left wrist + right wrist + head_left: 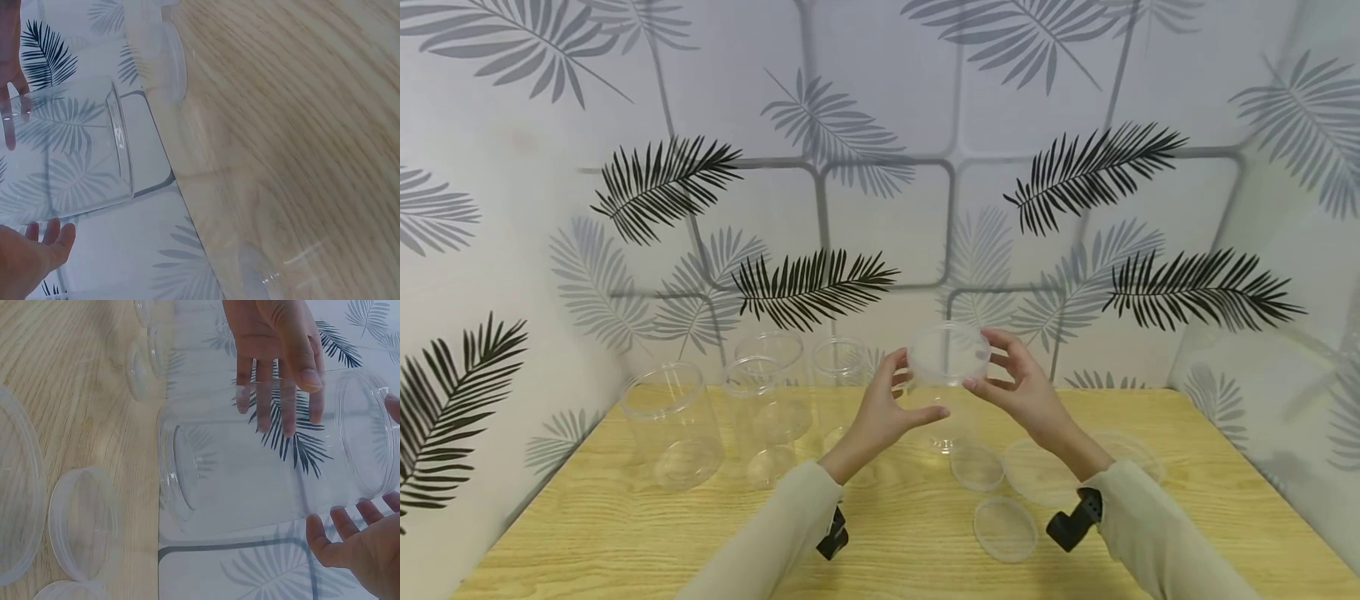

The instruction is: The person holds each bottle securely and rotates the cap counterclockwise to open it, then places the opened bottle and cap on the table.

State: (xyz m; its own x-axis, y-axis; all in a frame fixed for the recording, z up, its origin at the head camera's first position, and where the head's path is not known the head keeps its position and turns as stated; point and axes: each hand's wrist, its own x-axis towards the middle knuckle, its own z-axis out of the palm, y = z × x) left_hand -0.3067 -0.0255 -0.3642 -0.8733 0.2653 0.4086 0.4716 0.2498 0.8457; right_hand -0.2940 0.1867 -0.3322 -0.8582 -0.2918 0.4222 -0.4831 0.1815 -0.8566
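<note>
A clear cylindrical jar (946, 408) is held upright between both hands, its base raised off the table. A round, slightly frosted lid (949, 354) covers its mouth. My left hand (880, 417) holds the jar's side, with the long fingers behind the wall and the thumb in front. In the right wrist view these left fingers (288, 412) show through the plastic. My right hand (1026, 392) grips the lid's edge from the right, thumb in front and fingers farther back. The left wrist view shows the jar's base (124, 144) in front of the wall.
Several clear open jars stand on the left, among them a wide jar (673, 429) and a tall narrow jar (841, 392). Round lids lie on the right: a front lid (1005, 529), a small lid (977, 467) and larger ones behind. A leaf-patterned wall (880, 225) borders the wooden table (895, 558).
</note>
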